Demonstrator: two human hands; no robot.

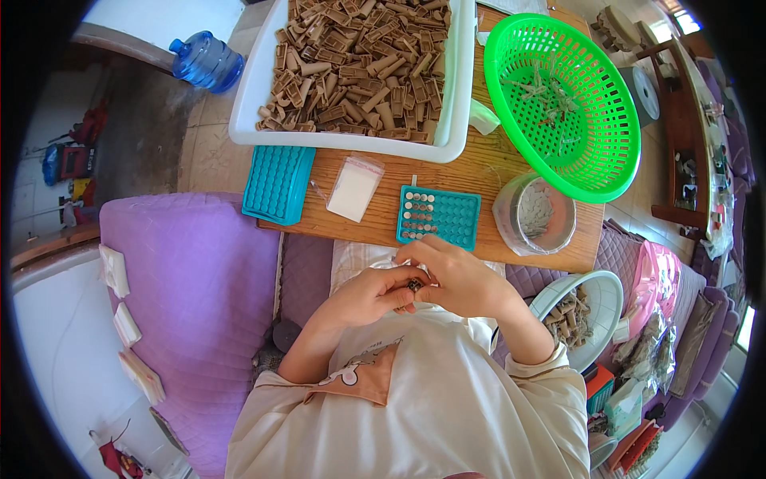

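Note:
In front of my chest, just short of the table edge, my two hands meet. Between the fingertips is a small dark piece (413,284), too small and too covered to tell its kind. My left hand (369,297) is closed around it from the left, thumb and fingers bent. From the right, my right hand (464,279) pinches at the same piece with curled fingers. Just beyond them lies a teal tray (459,215) with rows of round pockets; small round whitish and silvery pieces (416,206) fill its left columns.
A white tub (244,120) of brown molded pieces (359,72) stands at the back. Nearby are stacked teal trays (278,184), a clear bag with white contents (354,190), a green basket (594,180) and a round container (517,231). A pale basket (610,307) sits at right.

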